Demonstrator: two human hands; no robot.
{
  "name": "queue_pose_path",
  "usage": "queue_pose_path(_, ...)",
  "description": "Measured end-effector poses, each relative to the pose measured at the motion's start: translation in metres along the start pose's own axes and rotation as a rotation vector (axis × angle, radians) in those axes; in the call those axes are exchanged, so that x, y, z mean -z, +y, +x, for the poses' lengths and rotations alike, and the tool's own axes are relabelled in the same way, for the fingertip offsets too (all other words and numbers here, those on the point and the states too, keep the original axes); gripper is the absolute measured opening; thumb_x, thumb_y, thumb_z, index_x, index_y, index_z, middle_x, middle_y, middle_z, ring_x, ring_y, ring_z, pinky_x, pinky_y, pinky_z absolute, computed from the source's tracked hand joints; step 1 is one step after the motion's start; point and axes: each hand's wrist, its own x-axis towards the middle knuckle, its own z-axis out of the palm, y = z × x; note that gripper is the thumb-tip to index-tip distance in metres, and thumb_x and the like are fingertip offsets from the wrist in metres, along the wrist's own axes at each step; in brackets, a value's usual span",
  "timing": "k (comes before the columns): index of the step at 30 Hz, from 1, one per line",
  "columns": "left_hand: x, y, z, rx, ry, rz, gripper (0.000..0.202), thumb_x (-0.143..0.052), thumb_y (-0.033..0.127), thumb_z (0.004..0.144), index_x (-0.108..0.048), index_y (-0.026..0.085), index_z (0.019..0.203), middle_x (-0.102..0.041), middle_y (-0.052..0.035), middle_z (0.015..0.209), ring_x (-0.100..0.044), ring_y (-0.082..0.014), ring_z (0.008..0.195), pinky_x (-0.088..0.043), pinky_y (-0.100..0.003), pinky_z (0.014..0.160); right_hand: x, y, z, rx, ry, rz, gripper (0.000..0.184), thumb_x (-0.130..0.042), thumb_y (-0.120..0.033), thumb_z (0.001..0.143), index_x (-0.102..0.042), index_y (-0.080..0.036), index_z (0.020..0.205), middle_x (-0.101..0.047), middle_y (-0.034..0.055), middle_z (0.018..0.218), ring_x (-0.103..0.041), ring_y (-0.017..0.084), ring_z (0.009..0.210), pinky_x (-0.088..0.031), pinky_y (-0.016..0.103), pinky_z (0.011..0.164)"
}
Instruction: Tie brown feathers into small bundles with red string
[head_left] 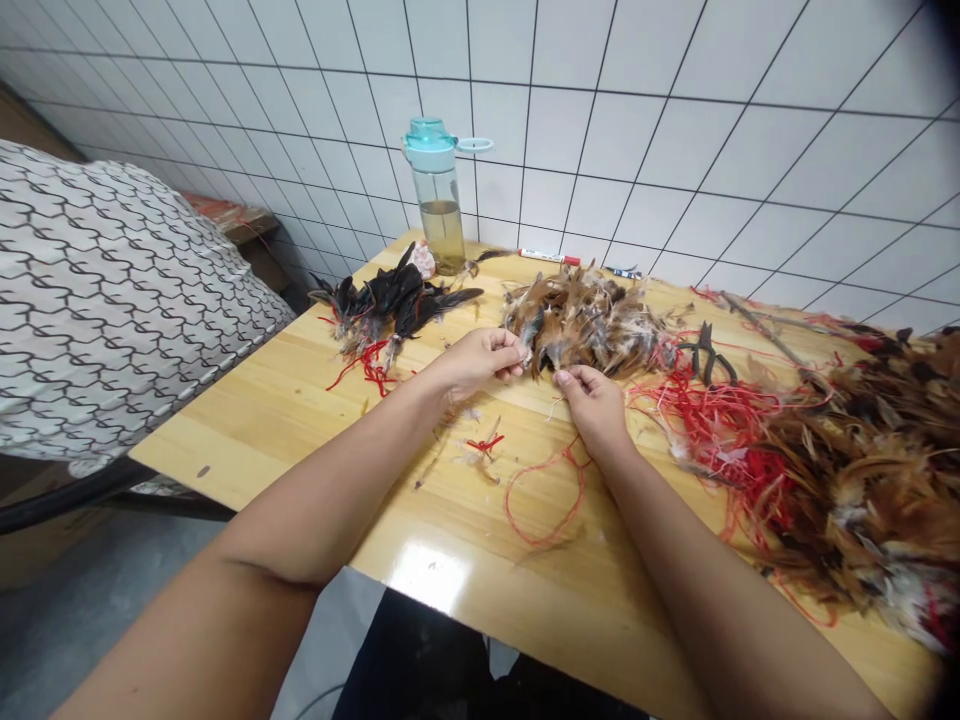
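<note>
We find the brown feather pile mid-worktop. At its near edge, the left hand pinches a greyish feather and the right hand a dark feather, fingers pressed together; red strings lie right, black feathers left.

One left hand, one right hand: two in all. One black feather heap, two brown feather heaps, making three; single feathers too many to count. One bottle. Two pens. One pair of pliers. One loop of red string. One table. One patterned cloth.
</note>
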Motion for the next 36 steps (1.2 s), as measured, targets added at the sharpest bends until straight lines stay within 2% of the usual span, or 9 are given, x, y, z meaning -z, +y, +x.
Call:
queue_pose_path(3, -0.012, -0.005, -0.001, -0.006, -0.02, -0.19, 0.023, -0.072, 0.026, 0.071, -0.054, 0.012, 0.072, -0.058, 0.0005, 0.061, -0.05, -0.0055, 0.054, -0.037, -0.018, 0.056, -0.001, 0.005, 0.001, 0.01, -0.008, 0.011, 0.025, -0.059, -0.043, 0.071, -0.059, -0.019, 0.064, -0.051, -0.0018, 0.057, -0.04, 0.012, 0.055, -0.032, 0.026, 0.052)
queue_pose_path(6, -0.02, -0.009, -0.002, 0.003, -0.033, -0.276, 0.028, -0.077, 0.027, 0.068, -0.053, 0.012, 0.071, -0.058, 0.0007, 0.061, -0.051, -0.0058, 0.055, -0.038, -0.018, 0.057, -0.002, 0.009, 0.002, 0.025, -0.019, 0.015, 0.027, -0.06, -0.045, 0.07, -0.06, -0.019, 0.065, -0.054, -0.0005, 0.06, -0.042, 0.013, 0.058, -0.034, 0.026, 0.054)
queue_pose_path(12, -0.024, -0.013, -0.005, 0.046, -0.076, -0.253, 0.025, -0.075, 0.024, 0.069, -0.054, 0.012, 0.073, -0.06, -0.001, 0.066, -0.053, -0.0063, 0.059, -0.038, -0.02, 0.059, -0.002, 0.01, 0.003, 0.059, -0.005, 0.006, 0.026, -0.058, -0.044, 0.072, -0.061, -0.018, 0.066, -0.054, -0.0001, 0.062, -0.043, 0.013, 0.059, -0.035, 0.026, 0.056)
queue_pose_path(17, -0.023, -0.014, -0.004, 0.078, -0.066, -0.27, 0.023, -0.074, 0.022, 0.067, -0.054, 0.012, 0.07, -0.059, -0.0015, 0.066, -0.052, -0.0069, 0.059, -0.036, -0.02, 0.058, -0.003, 0.01, 0.002, 0.104, -0.012, -0.062, 0.023, -0.057, -0.04, 0.074, -0.061, -0.019, 0.067, -0.054, 0.0003, 0.062, -0.045, 0.014, 0.06, -0.036, 0.027, 0.057)
queue_pose_path(22, -0.025, -0.018, -0.002, 0.046, -0.03, -0.231, 0.019, -0.073, 0.017, 0.063, -0.055, 0.012, 0.067, -0.056, 0.0011, 0.061, -0.046, -0.0047, 0.054, -0.032, -0.02, 0.055, -0.006, 0.01, -0.001, 0.198, -0.043, -0.139, 0.022, -0.055, -0.038, 0.076, -0.059, -0.02, 0.065, -0.055, 0.0013, 0.066, -0.048, 0.015, 0.064, -0.037, 0.028, 0.061)
queue_pose_path(27, -0.027, -0.017, -0.002, -0.009, 0.045, -0.212, 0.017, -0.07, 0.013, 0.063, -0.054, 0.012, 0.066, -0.056, 0.003, 0.059, -0.045, -0.004, 0.051, -0.033, -0.02, 0.054, -0.007, 0.008, -0.002, 0.138, -0.031, -0.085, 0.022, -0.056, -0.04, 0.075, -0.058, -0.02, 0.066, -0.052, 0.0004, 0.064, -0.047, 0.015, 0.064, -0.036, 0.027, 0.059)
queue_pose_path(36, -0.023, -0.013, -0.001, 0.029, -0.007, -0.361, 0.025, -0.076, 0.015, 0.063, -0.053, 0.012, 0.072, -0.061, 0.0001, 0.062, -0.055, -0.0066, 0.057, -0.038, -0.019, 0.055, -0.005, 0.003, -0.001, -0.004, 0.023, 0.097, 0.026, -0.058, -0.045, 0.071, -0.056, -0.019, 0.067, -0.048, -0.0029, 0.058, -0.039, 0.011, 0.056, -0.032, 0.025, 0.053)
